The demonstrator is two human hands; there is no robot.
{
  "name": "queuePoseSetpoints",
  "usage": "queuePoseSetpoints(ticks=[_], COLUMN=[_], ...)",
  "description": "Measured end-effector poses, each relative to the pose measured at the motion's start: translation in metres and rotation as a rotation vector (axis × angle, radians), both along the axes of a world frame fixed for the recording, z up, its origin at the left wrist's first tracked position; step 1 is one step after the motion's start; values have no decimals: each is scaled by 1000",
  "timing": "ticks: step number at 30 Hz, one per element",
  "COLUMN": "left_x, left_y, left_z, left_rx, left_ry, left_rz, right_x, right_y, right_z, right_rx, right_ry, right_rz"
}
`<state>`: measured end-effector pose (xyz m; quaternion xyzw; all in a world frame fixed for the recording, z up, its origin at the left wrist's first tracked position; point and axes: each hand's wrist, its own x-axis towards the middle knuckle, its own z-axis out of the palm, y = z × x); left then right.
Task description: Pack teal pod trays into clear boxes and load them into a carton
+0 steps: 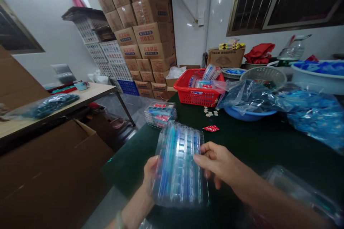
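Observation:
A clear ribbed plastic tray (179, 164) is held up tilted in front of me, with long blue and teal pieces showing through its slots. My left hand (149, 175) is closed on its left edge, the fingers partly hidden behind it. Thumb and fingers of my right hand (215, 161) grip the opposite edge. Just beyond, a stack of similar clear trays (160, 113) with blue pieces and red packets stands at the table's edge. One red packet with white marks (211, 128) lies on the dark green table (242, 143) past my right hand.
Filled trays sit in a red basket (197, 96); small pale squares (211, 112) lie before it. Clear bags of blue pieces (314, 114) and a blue basin (248, 114) occupy the right. An open carton (59, 175) and a wooden table (94, 91) stand left, stacked boxes (150, 35) behind.

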<state>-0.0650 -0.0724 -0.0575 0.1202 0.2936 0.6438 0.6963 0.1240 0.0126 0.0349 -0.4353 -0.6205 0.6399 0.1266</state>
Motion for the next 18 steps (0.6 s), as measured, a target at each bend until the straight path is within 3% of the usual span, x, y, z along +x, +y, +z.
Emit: queuePoseSetpoints(ticks=[18], left_x=[1], left_y=[-6], left_z=[6], left_rx=[-2], left_ry=[-28], left_rz=[-60], right_x=[-1], right_y=[-8], right_z=[11], right_rx=[-59], right_ry=[-78], right_rz=[22])
